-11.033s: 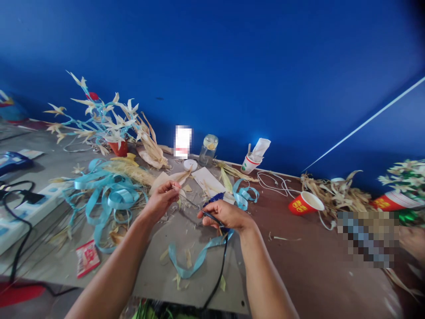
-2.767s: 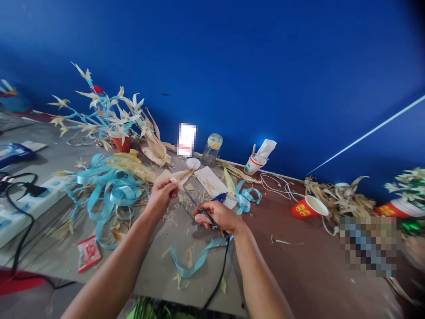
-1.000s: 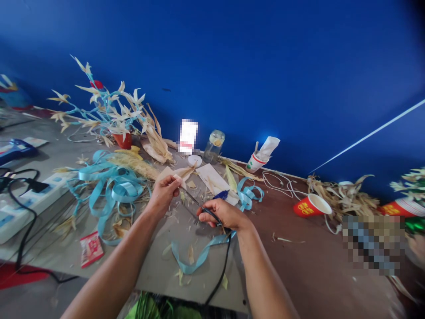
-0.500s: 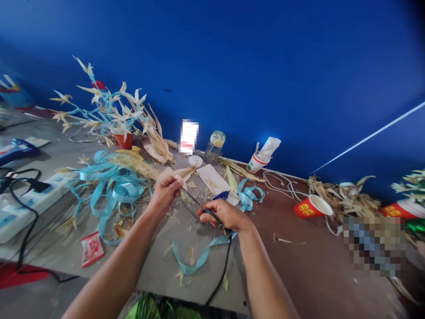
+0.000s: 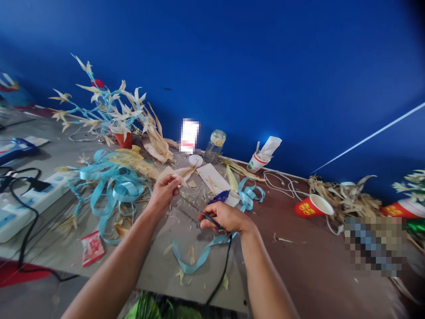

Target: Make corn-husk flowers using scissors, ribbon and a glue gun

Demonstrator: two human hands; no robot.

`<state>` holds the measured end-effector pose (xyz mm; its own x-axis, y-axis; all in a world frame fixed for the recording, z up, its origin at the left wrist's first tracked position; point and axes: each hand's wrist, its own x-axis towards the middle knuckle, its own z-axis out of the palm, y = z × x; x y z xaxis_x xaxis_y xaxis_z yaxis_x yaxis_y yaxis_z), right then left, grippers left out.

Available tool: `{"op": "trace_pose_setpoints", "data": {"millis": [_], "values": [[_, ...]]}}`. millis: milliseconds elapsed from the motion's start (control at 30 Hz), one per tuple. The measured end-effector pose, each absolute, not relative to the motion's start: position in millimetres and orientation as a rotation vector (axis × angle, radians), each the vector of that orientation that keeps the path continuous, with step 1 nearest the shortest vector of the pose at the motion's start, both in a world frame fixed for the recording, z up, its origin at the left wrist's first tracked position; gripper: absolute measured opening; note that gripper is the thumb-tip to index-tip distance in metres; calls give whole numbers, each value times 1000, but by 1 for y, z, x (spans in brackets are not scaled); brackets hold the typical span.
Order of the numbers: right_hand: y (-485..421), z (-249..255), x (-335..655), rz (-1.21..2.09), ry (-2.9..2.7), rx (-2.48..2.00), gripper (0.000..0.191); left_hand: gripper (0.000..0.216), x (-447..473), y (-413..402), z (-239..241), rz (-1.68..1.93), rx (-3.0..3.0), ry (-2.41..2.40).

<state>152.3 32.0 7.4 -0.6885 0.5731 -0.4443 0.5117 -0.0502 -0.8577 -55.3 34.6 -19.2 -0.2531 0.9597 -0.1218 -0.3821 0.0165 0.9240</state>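
My left hand [image 5: 167,188] is closed in a pinch on a small pale piece of corn husk [image 5: 178,179], mostly hidden by the fingers. In my right hand [image 5: 223,217], the fingers wrap round the dark handle of a soldering iron [image 5: 210,218]. Its thin rod points up and left, its end just below my left fingertips and apart from them. From the handle a black cable [image 5: 225,261] runs down over the table's front edge. A light-blue ribbon [image 5: 194,268] curls on the table under my right wrist. Dry scraps lie below the hands.
To the left stand a branched husk-flower arrangement [image 5: 123,140], a heap of blue ribbon [image 5: 128,191] and a white power strip [image 5: 43,201]. Behind are a glass jar [image 5: 214,153] and a white cup [image 5: 255,164]. On the right, a red paper cup [image 5: 307,207] lies near dry husks [image 5: 345,197].
The soldering iron's rod has dropped slightly, its end away from my left fingers. My left hand has shifted a little left, still pinching the husk.
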Motion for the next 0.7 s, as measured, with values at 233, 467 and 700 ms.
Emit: {"op": "trace_pose_setpoints", "data": {"millis": [233,467,700], "values": [[33,12,155,1902,-2123,-1271,45,23,-57,35,-21,1516,748,1122],[34,6,150,1675,-2107,-1397,47,22,-57,35,-16,1629,626,1031],[21,-3,120,1181,-2039,-1583,51,20,-57,35,-15,1663,584,899]]}}
